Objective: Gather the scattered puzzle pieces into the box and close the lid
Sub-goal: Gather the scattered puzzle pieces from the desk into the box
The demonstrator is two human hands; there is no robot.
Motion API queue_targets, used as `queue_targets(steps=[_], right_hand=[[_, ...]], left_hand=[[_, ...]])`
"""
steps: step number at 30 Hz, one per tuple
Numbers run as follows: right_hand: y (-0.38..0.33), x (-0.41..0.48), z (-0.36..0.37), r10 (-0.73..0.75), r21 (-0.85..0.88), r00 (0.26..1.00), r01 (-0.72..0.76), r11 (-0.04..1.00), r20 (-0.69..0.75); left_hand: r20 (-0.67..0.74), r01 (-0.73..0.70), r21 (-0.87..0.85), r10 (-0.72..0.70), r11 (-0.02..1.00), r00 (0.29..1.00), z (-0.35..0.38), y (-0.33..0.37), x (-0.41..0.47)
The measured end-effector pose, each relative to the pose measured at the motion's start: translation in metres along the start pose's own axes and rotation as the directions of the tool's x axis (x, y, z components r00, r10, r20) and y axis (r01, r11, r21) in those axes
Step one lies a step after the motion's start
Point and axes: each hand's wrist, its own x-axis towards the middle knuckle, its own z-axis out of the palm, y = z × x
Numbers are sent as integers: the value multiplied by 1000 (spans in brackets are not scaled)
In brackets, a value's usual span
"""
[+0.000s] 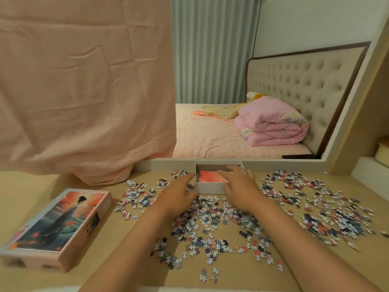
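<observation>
A small white box [210, 187] stands open at the far middle of the table, with a pink-orange sheet showing inside. Its lid [63, 224], printed with a figure in a dark robe, lies at the left. Scattered puzzle pieces [212, 222] cover the table in front of the box and to its right. My left hand [179, 196] lies flat with straight fingers on the pieces at the box's left side. My right hand [240, 186] is spread, its fingers reaching over the box's right front corner. Neither hand visibly holds a piece.
A large mirror [252, 91] stands behind the table, partly draped with a pink cloth [84, 91] that hangs onto the tabletop at the left. It reflects a bed and folded pink quilt. The table's near edge runs under my forearms.
</observation>
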Motion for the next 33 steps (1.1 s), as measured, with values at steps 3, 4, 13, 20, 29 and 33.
queue_targets(steps=[3, 4, 13, 20, 29, 33], right_hand=[[-20, -15, -14, -84, 130, 995, 91, 987, -63], [-28, -19, -18, -96, 173, 995, 92, 981, 13], [-50, -14, -1, -36, 60, 873, 8, 998, 487], [-47, 0, 8, -66, 98, 896, 25, 995, 439], [-51, 4, 15, -46, 265, 947, -42, 963, 319], [-52, 3, 13, -27, 298, 967, -52, 953, 253]], left_hand=[[-48, 63, 181, -55, 982, 997, -3, -6, -6], [8, 72, 299, -77, 952, 997, -3, -9, -8], [242, -150, 456, 40, 877, 969, 1, -17, -11], [215, -225, 316, 162, 922, 963, 5, -22, -3], [142, -236, 251, 205, 939, 968, 7, -15, 0], [54, -153, 153, 147, 976, 988, 10, -13, -1]])
